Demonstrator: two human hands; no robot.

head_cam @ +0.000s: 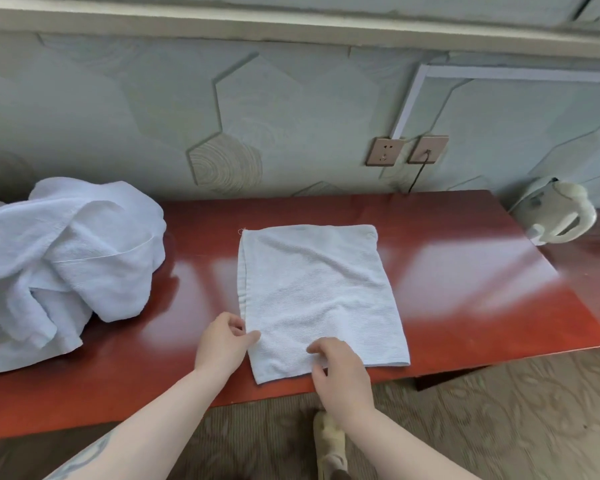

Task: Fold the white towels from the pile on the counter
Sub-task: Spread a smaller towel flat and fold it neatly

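A white towel point(316, 289) lies flat on the red-brown counter point(465, 282), folded once, with doubled edges along its left side. My left hand point(222, 342) pinches the towel's left edge near the front corner between thumb and fingers. My right hand point(340, 372) sits on the towel's front part, its curled fingers gripping the cloth near the front edge. A crumpled pile of white towels point(59, 258) is heaped at the left end of the counter.
A white electric kettle point(558, 213) stands at the counter's back right corner. Two wall sockets point(407, 150) are on the wall behind, with a cable hanging from the right one. Patterned carpet point(499, 427) and a slippered foot point(329, 441) lie below the counter's front edge.
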